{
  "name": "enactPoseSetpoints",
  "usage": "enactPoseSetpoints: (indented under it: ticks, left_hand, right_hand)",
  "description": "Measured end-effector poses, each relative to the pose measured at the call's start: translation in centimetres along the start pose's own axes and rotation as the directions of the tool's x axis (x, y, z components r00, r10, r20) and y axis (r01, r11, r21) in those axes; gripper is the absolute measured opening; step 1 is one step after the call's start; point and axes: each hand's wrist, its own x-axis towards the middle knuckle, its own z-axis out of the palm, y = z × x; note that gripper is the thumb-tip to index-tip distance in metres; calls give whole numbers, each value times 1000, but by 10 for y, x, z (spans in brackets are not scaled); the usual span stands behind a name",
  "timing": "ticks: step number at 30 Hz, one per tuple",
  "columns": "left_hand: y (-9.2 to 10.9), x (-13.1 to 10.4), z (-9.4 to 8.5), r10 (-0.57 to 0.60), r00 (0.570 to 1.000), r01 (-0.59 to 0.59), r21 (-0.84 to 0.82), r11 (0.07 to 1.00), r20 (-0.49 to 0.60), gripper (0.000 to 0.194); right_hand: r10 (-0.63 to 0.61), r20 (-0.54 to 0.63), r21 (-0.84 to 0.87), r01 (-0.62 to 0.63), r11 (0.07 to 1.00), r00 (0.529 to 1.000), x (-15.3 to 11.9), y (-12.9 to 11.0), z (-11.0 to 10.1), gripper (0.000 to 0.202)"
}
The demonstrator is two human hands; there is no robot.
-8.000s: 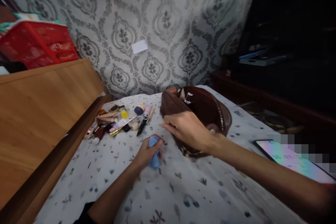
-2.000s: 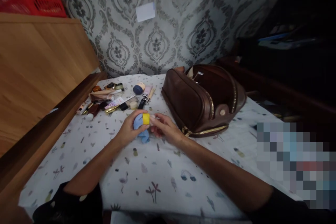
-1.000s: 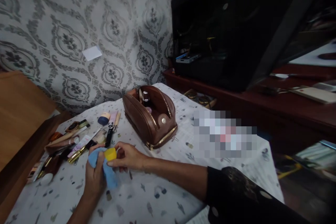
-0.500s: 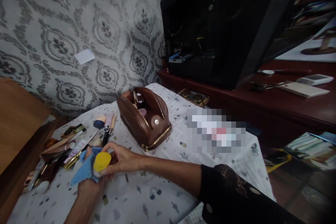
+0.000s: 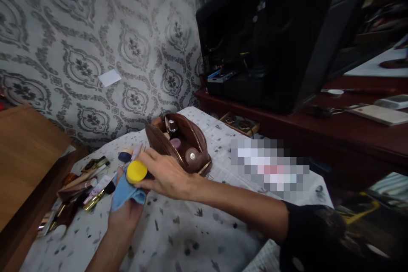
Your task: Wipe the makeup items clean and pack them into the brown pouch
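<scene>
Cloth [image 5: 125, 193] in left hand [image 5: 126, 217], fingers [image 5: 120, 174] mostly out of sight

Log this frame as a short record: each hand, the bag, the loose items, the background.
Left hand: holding a blue cloth, which appears to touch the yellow item
Right hand: gripping a round yellow item between thumb and fingers
Bag: brown, open, things inside
Loose items: makeup tubes and other pieces on a patterned tablecloth, left of the bag in view
Background: patterned wallpaper with a white card

Hands [image 5: 168, 175] holding a round yellow object [image 5: 137, 172] and blue cloth [image 5: 123, 193], open brown bag [image 5: 158, 141] beyond, cosmetics [image 5: 93, 201] at left.
</scene>
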Motion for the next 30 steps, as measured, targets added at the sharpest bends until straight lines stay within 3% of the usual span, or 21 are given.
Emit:
enactPoseSetpoints:
  ticks: [3, 6, 8, 10, 11, 13, 15, 16, 18, 20, 25, 30]
  left_hand:
    - [6, 6, 24, -24, 999, 22, -64, 998, -38, 30]
    - [9, 14, 44, -17, 999, 16, -53, 998, -27, 35]
    - [9, 19, 53, 45, 998, -43, 55, 998, -32, 38]
    - [8, 22, 56, 190, 982, -177, 286, 942, -19, 34]
    - [8, 22, 56, 275, 961, -265, 427, 865, 40, 30]
    - [6, 20, 53, 381, 879, -472, 646, 601, 287, 23]
    - [2, 17, 48, 354, 764, -638, 714, 287, 540, 34]
    - [0, 15, 45, 326, 716, -683, 716, 144, 617, 45]
    - [-3, 11, 40, 274, 669, -700, 710, -81, 691, 62]
    - [-6, 9, 36, 251, 663, -679, 707, -197, 706, 70]
    - [-7, 8, 33, 245, 663, -675, 706, -213, 707, 72]
    - [-8, 8, 31, 268, 654, -687, 704, -182, 707, 76]
  right_hand:
    - [-47, -9, -26, 47, 999, 999, 3, 3, -19, 43]
    - [-104, -81, 59, 109, 992, 991, 8, 14, -37, 41]
    - [-84, -180, 127, 108, 986, 980, 11, 28, -48, 39]
    - [-12, -247, 169, 55, 984, 969, 14, 44, -58, 38]
    - [38, -256, 169, 6, 986, 966, 15, 52, -62, 38]
    - [142, -226, 104, -121, 987, 964, 16, 66, -71, 38]
    - [229, -159, -51, -239, 970, 960, 17, 74, -77, 41]
    - [260, -115, -144, -275, 951, 959, 18, 76, -79, 42]
    - [306, -7, -325, -292, 900, 952, 20, 75, -80, 42]
    - [345, 111, -452, -262, 853, 932, 24, 72, -77, 40]
    - [473, 336, -512, -264, 818, 815, 37, 76, -62, 27]
    - [540, 339, -500, -339, 797, 771, 46, 93, -45, 30]
